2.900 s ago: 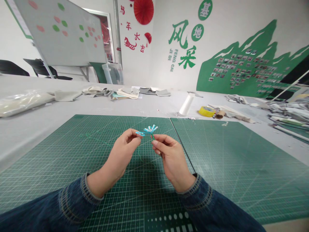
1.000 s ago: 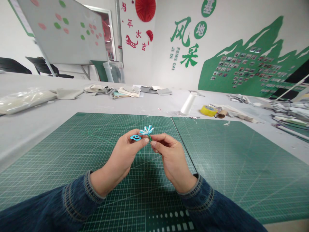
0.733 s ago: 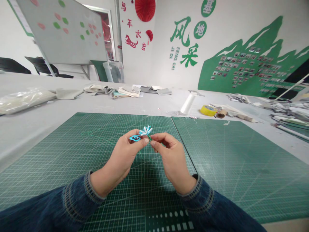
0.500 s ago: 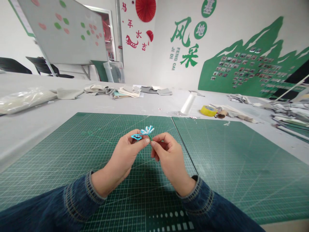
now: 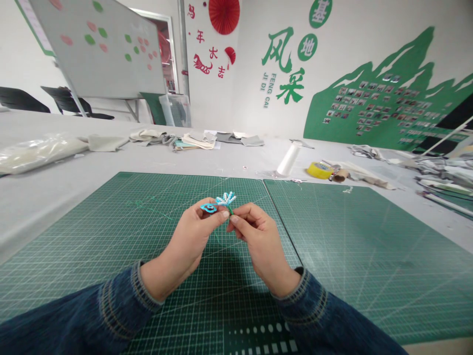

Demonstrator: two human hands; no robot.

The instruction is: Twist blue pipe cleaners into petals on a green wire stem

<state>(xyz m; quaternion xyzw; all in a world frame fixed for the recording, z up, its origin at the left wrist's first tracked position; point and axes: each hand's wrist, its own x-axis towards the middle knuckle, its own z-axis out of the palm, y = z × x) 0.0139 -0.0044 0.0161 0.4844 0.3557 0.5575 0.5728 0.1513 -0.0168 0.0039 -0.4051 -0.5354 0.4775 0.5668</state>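
Note:
Above the green cutting mat (image 5: 148, 231), both hands meet around a small beaded flower (image 5: 226, 198) with blue and white petals and a thin green stem (image 5: 231, 210). My left hand (image 5: 195, 229) pinches it near the base of the petals, thumb against the stem. A flat blue piece with a dark opening (image 5: 209, 208), perhaps a thread bobbin, sticks out by the left index finger. My right hand (image 5: 256, 234) is closed, with thumb and forefinger pressed on the lower stem. Its other fingers curl underneath, partly hidden.
A second green mat (image 5: 369, 256) adjoins on the right. Behind the mats stand a white thread cone (image 5: 289, 159) and a yellow tape roll (image 5: 320, 170). Fabric scraps (image 5: 195, 141) lie along the back, a plastic-wrapped bundle (image 5: 40, 152) at left. Loose green thread (image 5: 155, 209) lies on the mat.
My right fingers have shifted slightly, curling closer beneath the stem. The flower and my left hand stay almost in place.

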